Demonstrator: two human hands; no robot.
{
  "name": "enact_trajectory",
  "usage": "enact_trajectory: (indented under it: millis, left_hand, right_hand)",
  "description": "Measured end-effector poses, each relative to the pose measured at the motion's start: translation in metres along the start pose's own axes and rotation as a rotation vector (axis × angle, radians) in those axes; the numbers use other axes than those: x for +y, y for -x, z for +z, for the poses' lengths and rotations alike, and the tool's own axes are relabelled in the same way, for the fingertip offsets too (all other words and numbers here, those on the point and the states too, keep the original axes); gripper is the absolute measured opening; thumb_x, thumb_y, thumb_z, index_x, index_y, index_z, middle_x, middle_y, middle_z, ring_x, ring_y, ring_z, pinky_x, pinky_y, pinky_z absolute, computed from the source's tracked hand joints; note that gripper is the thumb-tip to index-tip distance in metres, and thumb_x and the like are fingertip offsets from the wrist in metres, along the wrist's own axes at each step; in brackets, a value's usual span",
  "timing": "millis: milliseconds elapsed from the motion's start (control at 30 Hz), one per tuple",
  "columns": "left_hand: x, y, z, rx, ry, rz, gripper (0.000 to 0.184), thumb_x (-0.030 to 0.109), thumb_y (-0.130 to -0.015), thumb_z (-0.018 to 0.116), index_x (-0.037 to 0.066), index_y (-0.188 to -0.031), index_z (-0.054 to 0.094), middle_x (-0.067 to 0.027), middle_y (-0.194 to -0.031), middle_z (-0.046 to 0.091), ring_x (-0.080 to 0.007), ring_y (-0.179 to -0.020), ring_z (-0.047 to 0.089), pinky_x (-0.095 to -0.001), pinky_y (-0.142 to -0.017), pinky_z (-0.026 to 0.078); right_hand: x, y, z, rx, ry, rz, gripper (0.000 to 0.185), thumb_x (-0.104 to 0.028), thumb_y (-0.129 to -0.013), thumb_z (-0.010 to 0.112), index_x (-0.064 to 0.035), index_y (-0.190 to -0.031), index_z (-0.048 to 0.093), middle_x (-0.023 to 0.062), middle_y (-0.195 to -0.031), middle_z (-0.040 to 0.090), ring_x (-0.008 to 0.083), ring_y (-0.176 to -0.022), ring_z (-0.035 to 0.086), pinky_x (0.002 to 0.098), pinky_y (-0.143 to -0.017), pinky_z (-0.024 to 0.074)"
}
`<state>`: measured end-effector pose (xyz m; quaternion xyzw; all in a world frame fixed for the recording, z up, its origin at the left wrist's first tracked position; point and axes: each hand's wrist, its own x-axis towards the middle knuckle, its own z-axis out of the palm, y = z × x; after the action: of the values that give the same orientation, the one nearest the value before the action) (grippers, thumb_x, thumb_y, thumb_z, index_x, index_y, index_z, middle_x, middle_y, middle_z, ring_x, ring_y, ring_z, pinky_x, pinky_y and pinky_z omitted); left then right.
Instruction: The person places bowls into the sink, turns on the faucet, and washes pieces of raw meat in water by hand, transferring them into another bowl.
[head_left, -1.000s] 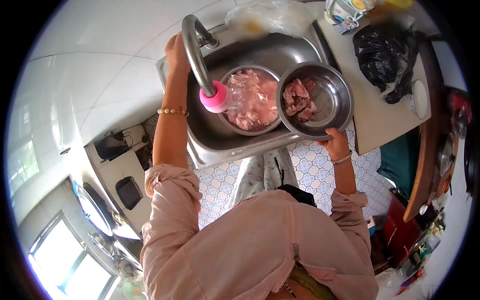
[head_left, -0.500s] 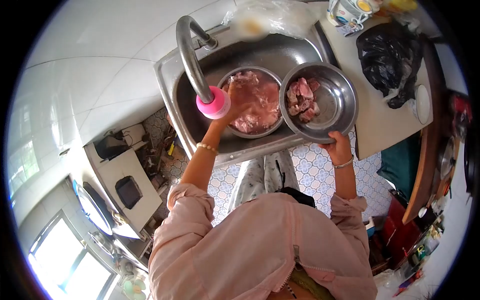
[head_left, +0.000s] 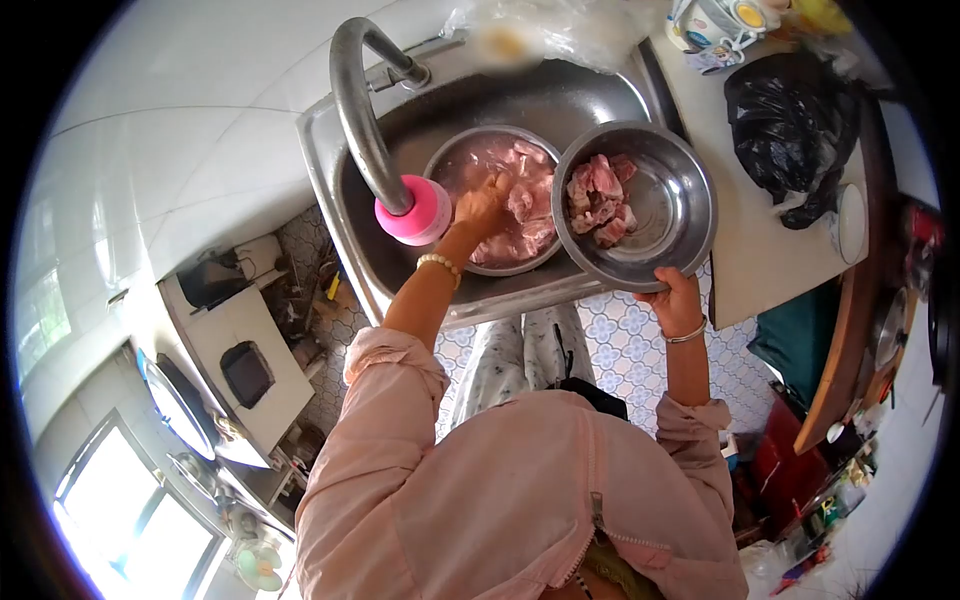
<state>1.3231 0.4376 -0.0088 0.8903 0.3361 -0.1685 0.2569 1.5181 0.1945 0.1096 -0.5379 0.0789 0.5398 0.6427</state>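
Note:
My left hand (head_left: pixel 484 206) dips into a steel basin (head_left: pixel 437 166) of cloudy pink water and raw meat pieces (head_left: pixel 534 197), which stands in the sink. Its fingers are bunched together among the meat, and what lies between them is hidden. Over the sink's right front edge my right hand (head_left: pixel 676 297) grips the rim of a second steel bowl (head_left: pixel 690 228). Several raw meat chunks (head_left: pixel 603 190) lie at that bowl's left side. Above and left of my left hand is the faucet's pink head (head_left: pixel 413 210); no water runs from it.
The curved faucet (head_left: pixel 350 95) rises at the sink's left. Clear plastic bags (head_left: pixel 570 30) lie behind the sink (head_left: pixel 312 150). On the right counter (head_left: pixel 735 270) are a black plastic bag (head_left: pixel 785 125), a white bowl (head_left: pixel 850 225) and a patterned container (head_left: pixel 712 30).
My left hand has come down from the faucet into the basin and moved further among the meat. The water stream has stopped. My right hand still holds the bowl.

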Motion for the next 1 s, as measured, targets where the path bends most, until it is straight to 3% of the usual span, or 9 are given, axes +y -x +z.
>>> enact_trajectory:
  millis: [100,200,267,367,467,567,667,833,1000]
  left_hand:
    - [-0.006,-0.012,0.016,-0.101,-0.017,-0.053,0.063,0.026,-0.069,0.066,0.015,-0.124,0.038,-0.0125,-0.134,0.034,-0.0355,-0.100,0.054,-0.0423,-0.079,0.048]
    - [-0.003,-0.014,0.026,0.356,-0.173,0.065,0.054,0.026,-0.068,0.067,0.014,-0.117,0.046,-0.0120,-0.123,0.047,-0.0341,-0.092,0.058,-0.0415,-0.077,0.049]
    - [0.002,-0.022,0.013,-0.048,-0.028,-0.043,0.047,0.027,-0.068,0.066,0.013,-0.112,0.054,-0.0124,-0.103,0.060,-0.0304,-0.089,0.060,-0.0405,-0.074,0.049]
    - [0.013,-0.015,-0.015,-0.160,-0.064,-0.056,0.044,0.019,-0.064,0.071,0.008,-0.105,0.058,-0.0126,-0.091,0.064,-0.0307,-0.086,0.061,-0.0391,-0.072,0.050]
    - [-0.014,-0.016,0.007,0.210,0.405,0.009,0.036,0.013,-0.067,0.067,0.007,-0.102,0.060,-0.0102,-0.083,0.065,-0.0243,-0.080,0.063,-0.0363,-0.070,0.050]
    - [-0.019,-0.019,0.010,0.311,0.754,-0.007,0.028,0.007,-0.069,0.063,0.005,-0.097,0.061,-0.0067,-0.075,0.063,-0.0153,-0.068,0.060,-0.0301,-0.066,0.050]
    - [-0.019,-0.008,-0.009,0.072,1.174,-0.170,0.020,0.006,-0.072,0.060,0.001,-0.091,0.060,-0.0021,-0.067,0.058,-0.0081,-0.059,0.052,-0.0247,-0.056,0.046]
    - [-0.039,-0.009,0.009,0.197,1.170,-0.224,0.010,0.004,-0.075,0.059,-0.001,-0.084,0.060,0.0008,-0.062,0.052,-0.0074,-0.050,0.048,-0.0206,-0.044,0.036]
    - [0.023,0.025,-0.044,0.308,1.293,-0.166,0.016,0.004,-0.079,0.058,0.000,-0.094,0.058,0.0013,-0.066,0.053,-0.0048,-0.051,0.045,-0.0195,-0.045,0.034]
  right_hand:
    - [0.002,-0.003,-0.002,0.002,0.005,0.002,0.041,-0.002,-0.074,0.049,0.0038,-0.114,0.041,0.0157,-0.093,0.059,0.0264,-0.067,0.064,0.0349,-0.049,0.0586]
    - [0.003,-0.006,-0.003,0.008,0.015,0.000,0.041,-0.002,-0.074,0.048,0.0023,-0.114,0.041,0.0155,-0.093,0.059,0.0267,-0.067,0.064,0.0357,-0.049,0.0587]
    - [0.004,-0.007,-0.004,0.014,0.029,-0.003,0.040,-0.002,-0.074,0.048,0.0018,-0.113,0.042,0.0155,-0.094,0.058,0.0268,-0.068,0.064,0.0360,-0.050,0.0587]
    - [0.005,-0.011,-0.007,-0.009,0.022,0.010,0.041,-0.002,-0.074,0.048,0.0011,-0.114,0.041,0.0157,-0.095,0.058,0.0267,-0.069,0.064,0.0358,-0.050,0.0585]
    - [0.004,-0.008,-0.004,0.033,0.025,-0.010,0.041,-0.002,-0.074,0.049,0.0004,-0.114,0.041,0.0153,-0.095,0.058,0.0265,-0.070,0.064,0.0359,-0.050,0.0583]
    - [0.003,-0.010,-0.002,-0.012,0.060,0.005,0.042,-0.004,-0.074,0.049,0.0003,-0.115,0.040,0.0144,-0.095,0.058,0.0258,-0.069,0.064,0.0352,-0.050,0.0582]
    - [0.006,-0.009,-0.002,0.021,0.126,-0.028,0.040,-0.005,-0.074,0.049,0.0014,-0.113,0.042,0.0135,-0.095,0.058,0.0247,-0.068,0.064,0.0338,-0.049,0.0580]
    - [0.006,-0.002,0.012,0.089,0.302,-0.114,0.036,-0.005,-0.072,0.049,0.0037,-0.107,0.048,0.0133,-0.092,0.059,0.0223,-0.066,0.063,0.0313,-0.046,0.0569]
    - [0.012,0.001,0.016,0.096,0.371,-0.162,0.040,-0.006,-0.074,0.049,0.0009,-0.113,0.042,0.0125,-0.094,0.058,0.0211,-0.066,0.063,0.0287,-0.046,0.0559]
